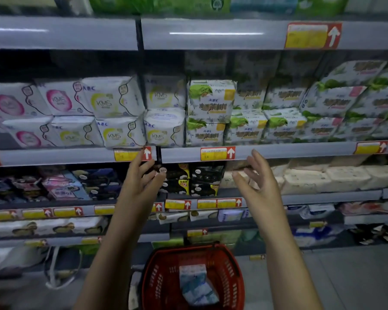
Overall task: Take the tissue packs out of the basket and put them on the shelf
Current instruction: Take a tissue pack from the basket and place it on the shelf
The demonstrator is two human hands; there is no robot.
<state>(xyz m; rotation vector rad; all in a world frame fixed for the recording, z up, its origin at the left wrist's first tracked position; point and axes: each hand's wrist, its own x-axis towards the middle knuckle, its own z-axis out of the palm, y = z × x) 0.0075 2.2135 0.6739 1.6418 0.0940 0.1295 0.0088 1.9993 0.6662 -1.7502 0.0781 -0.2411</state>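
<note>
Tissue packs (197,285): white and pale-blue wrapping, lying in the bottom of the red basket (231,278), tilted. The view is blurred there; probably 2 packs stacked, count not certain. The basket stands low down on the grey floor (345,276), in front of the shelving and between the person's 2 forearms.

Left hand (141,177): raised well above the basket, fingers straight and slightly spread, holding nothing. Thumb points up, in front of a yellow-and-red price tag (126,155).

Right hand (259,175): raised to the same height, palm turned toward the left hand, fingers spread and relaxed, holding nothing. Its fingertips overlap the grey shelf rail (289,151). I cannot tell whether they touch it. The hands are apart, with a gap between them.

Shelf above that rail: white packs (112,101) with pink or yellow ovals on the left, in 2 layers; green-leaf packs (211,101) from the middle to the right, also stacked.

Shelf below the rail, behind the hands: dark packs (202,180) in the middle and beige packs (318,177) on the right.

Further shelves sit lower down, each with price tags along the edge; goods there too blurred to identify.
</note>
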